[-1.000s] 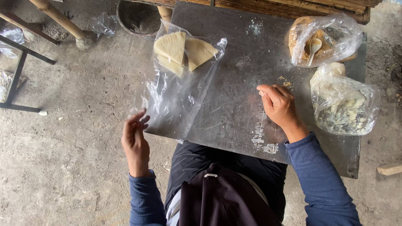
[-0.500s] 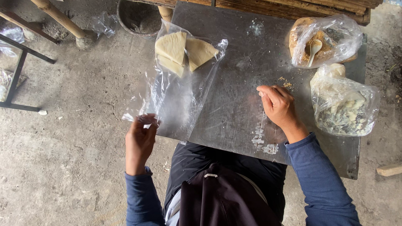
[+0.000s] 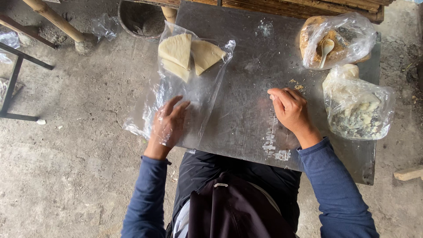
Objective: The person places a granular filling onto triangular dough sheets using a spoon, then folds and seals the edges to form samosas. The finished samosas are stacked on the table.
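My left hand [image 3: 167,124] is inside the open mouth of a clear plastic bag [image 3: 194,90] that lies on the left part of a grey metal table [image 3: 246,88]; its fingers are spread and point toward the far end. At that far end of the bag lie folded pale dough wedges [image 3: 187,55]. My right hand [image 3: 290,109] rests on the table to the right, fingers curled loosely, with nothing visible in it. A few crumbs [image 3: 296,84] lie just beyond it.
At the table's right stand a bag of brown powder with a pale spoon [image 3: 331,42] and a bag of whitish and dark filling [image 3: 358,105]. A dark round pot [image 3: 140,18] sits on the concrete floor beyond the table. Wooden poles and a metal frame [image 3: 17,70] stand at left.
My left hand rose from beside the table's edge, took the bag's opening, and now reaches inside the bag. My right hand stayed where it was.
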